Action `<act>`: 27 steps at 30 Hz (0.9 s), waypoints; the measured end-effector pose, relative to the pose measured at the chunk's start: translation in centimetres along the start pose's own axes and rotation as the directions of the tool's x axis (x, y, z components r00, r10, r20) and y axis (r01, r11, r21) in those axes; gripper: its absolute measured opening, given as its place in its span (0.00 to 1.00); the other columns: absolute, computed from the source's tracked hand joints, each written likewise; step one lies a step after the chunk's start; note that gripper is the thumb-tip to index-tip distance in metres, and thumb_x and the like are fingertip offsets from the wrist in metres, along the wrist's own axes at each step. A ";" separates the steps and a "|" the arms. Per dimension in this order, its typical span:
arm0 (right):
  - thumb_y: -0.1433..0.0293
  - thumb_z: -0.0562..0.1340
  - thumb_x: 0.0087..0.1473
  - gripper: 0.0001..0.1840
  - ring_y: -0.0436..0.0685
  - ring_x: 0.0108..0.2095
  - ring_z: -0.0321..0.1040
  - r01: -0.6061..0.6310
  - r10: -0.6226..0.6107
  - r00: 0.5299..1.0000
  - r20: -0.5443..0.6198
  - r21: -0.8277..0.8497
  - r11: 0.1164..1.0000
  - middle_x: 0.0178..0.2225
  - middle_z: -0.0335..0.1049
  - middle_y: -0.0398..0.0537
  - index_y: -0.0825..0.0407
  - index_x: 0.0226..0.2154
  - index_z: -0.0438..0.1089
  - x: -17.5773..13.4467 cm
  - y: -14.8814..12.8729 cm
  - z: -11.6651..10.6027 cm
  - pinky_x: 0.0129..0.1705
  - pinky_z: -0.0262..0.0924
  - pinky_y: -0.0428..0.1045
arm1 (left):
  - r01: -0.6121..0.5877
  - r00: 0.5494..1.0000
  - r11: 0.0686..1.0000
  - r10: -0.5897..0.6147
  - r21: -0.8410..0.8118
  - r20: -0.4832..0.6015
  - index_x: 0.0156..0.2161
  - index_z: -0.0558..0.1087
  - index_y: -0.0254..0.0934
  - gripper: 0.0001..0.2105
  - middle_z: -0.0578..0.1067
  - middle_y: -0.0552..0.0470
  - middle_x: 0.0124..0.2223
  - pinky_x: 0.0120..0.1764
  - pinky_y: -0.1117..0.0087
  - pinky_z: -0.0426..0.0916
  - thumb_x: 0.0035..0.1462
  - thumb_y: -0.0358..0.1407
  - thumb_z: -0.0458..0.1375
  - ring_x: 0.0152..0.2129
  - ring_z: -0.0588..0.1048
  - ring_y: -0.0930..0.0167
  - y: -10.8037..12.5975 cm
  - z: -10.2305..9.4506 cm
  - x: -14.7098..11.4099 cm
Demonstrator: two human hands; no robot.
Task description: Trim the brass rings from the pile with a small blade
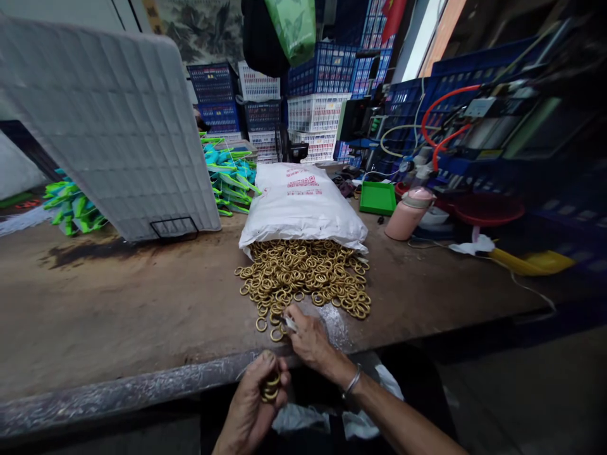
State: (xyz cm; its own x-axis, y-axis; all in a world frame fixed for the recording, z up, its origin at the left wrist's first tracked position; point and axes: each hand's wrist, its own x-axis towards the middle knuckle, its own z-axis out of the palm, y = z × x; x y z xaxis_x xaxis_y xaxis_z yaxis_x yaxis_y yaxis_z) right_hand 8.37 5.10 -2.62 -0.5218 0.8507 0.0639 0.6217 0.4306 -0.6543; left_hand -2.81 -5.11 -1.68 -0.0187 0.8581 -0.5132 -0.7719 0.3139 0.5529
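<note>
My left hand is closed around several gold rings, held just off the front edge of the table. Over that edge, my right hand pinches a small whitish tool whose kind I cannot make out. Its fingertips are at the near side of a heap of gold rings, close to a few loose ones. The heap spreads from the open mouth of a white sack lying on the table.
The wooden table has a worn front edge. A pale ribbed panel leans at left near green and blue hangers. At right are a green tray, a pink bottle and a red bowl. Stacked crates stand behind.
</note>
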 end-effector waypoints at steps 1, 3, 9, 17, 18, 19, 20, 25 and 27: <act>0.75 0.51 0.49 0.09 0.50 0.26 0.60 -0.005 0.007 1.000 -0.027 0.077 0.997 0.26 0.64 0.42 0.51 0.35 0.59 -0.2 0.0 -0.4 0.29 0.50 0.44 | -0.036 0.999 0.999 0.036 0.036 -0.003 0.27 0.67 0.33 0.11 0.70 0.54 0.26 0.17 0.80 0.57 0.42 0.36 0.64 0.20 0.68 0.77 0.2 0.3 0.3; 0.73 0.50 0.52 0.05 0.49 0.26 0.60 0.019 -0.004 0.997 -0.071 0.203 0.979 0.26 0.62 0.41 0.51 0.33 0.58 -0.9 -0.1 -1.2 0.30 0.51 0.44 | -0.116 0.993 0.985 0.116 0.128 0.004 0.28 0.67 0.34 0.12 0.69 0.55 0.25 0.16 0.81 0.56 0.43 0.38 0.63 0.18 0.66 0.78 0.3 0.8 0.8; 0.67 0.49 0.55 0.05 0.48 0.25 0.57 0.023 -0.015 1.000 -0.024 0.381 0.924 0.23 0.58 0.38 0.50 0.30 0.57 -3.0 -1.4 -2.6 0.28 0.51 0.43 | -0.231 0.964 0.889 0.264 0.394 -0.030 0.34 0.67 0.36 0.16 0.62 0.62 0.16 0.13 0.81 0.51 0.45 0.46 0.59 0.11 0.57 0.80 -0.2 1.8 1.9; 0.63 0.51 0.53 0.12 0.46 0.24 0.51 -0.064 0.071 0.997 0.001 0.439 0.896 0.21 0.51 0.36 0.52 0.24 0.55 -2.8 -1.3 -2.5 0.26 0.48 0.42 | -0.493 0.839 0.590 0.518 0.639 0.169 0.27 0.73 0.34 0.11 0.72 0.54 0.24 0.30 0.75 0.62 0.45 0.42 0.60 0.24 0.68 0.73 0.1 2.5 1.4; 0.64 0.52 0.53 0.11 0.46 0.24 0.50 -0.075 0.081 0.997 0.004 0.434 0.898 0.21 0.50 0.36 0.52 0.23 0.55 -2.7 -1.3 -2.4 0.25 0.48 0.42 | -0.488 0.843 0.593 0.509 0.641 0.171 0.27 0.73 0.34 0.11 0.72 0.54 0.24 0.30 0.75 0.62 0.45 0.42 0.60 0.24 0.68 0.73 0.1 2.5 1.4; 0.65 0.52 0.52 0.11 0.46 0.23 0.50 -0.081 0.086 0.996 0.007 0.430 0.899 0.21 0.50 0.36 0.52 0.23 0.55 -2.6 -1.2 -2.4 0.25 0.47 0.43 | -0.456 0.865 0.620 0.476 0.638 0.156 0.28 0.73 0.34 0.11 0.70 0.55 0.23 0.28 0.76 0.62 0.46 0.42 0.59 0.21 0.67 0.74 0.1 2.5 1.4; 0.65 0.52 0.52 0.11 0.46 0.23 0.50 -0.084 0.090 0.996 0.008 0.428 0.900 0.21 0.50 0.36 0.52 0.23 0.55 -2.6 -1.1 -2.3 0.25 0.47 0.43 | -0.402 0.897 0.665 0.423 0.629 0.126 0.28 0.71 0.34 0.12 0.68 0.57 0.20 0.24 0.77 0.60 0.46 0.43 0.59 0.18 0.65 0.76 0.0 2.6 1.3; 0.66 0.51 0.53 0.10 0.46 0.23 0.50 -0.090 0.102 0.995 -0.002 0.442 0.893 0.20 0.52 0.36 0.53 0.23 0.56 -2.7 -0.9 -2.1 0.25 0.47 0.42 | -0.137 0.989 0.850 0.146 0.509 0.022 0.27 0.63 0.37 0.15 0.61 0.62 0.17 0.14 0.80 0.46 0.46 0.47 0.57 0.10 0.54 0.82 -0.1 2.6 1.4; 0.66 0.51 0.52 0.10 0.46 0.23 0.51 -0.096 0.105 0.994 0.005 0.447 0.889 0.21 0.54 0.36 0.53 0.24 0.58 -2.7 -0.9 -2.0 0.25 0.47 0.42 | -0.135 0.991 0.878 0.127 0.459 0.050 0.27 0.62 0.37 0.15 0.61 0.62 0.18 0.14 0.81 0.46 0.47 0.47 0.57 0.10 0.55 0.82 -0.2 2.5 1.4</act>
State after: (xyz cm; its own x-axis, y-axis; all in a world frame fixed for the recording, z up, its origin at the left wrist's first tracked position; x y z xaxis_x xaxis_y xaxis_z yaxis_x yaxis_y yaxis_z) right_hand 10.39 3.06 -0.68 -0.4566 0.8896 -0.0084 0.3415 0.1665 -0.9250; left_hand -1.11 -2.96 -0.80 -0.0846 0.9101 -0.4057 -0.3838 0.3460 0.8562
